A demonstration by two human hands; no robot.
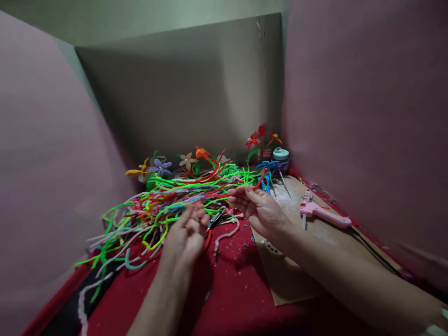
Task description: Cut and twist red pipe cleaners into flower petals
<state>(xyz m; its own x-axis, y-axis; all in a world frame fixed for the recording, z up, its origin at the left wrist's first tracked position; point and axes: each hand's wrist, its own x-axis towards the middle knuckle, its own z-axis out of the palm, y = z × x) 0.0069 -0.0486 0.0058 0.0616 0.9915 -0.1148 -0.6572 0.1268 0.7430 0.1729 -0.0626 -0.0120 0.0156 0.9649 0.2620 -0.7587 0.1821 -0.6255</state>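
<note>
A red pipe cleaner (220,196) stretches between my two hands, in front of a large pile of colourful pipe cleaners (164,198). My left hand (191,229) has its fingers curled around the left part of it. On the right, my right hand (259,208) pinches it between thumb and fingers, and a bent red end sticks up past the thumb. Scissors with orange handles (208,236) lie on the red cloth just right of my left hand, partly covered by it.
A pink glue gun (325,215) lies on a brown board (292,287) at the right, its black cord running to the lower right. Pipe-cleaner flowers (188,161) and a jar with a pale lid (280,154) stand behind. Red cloth (231,298) covers the table.
</note>
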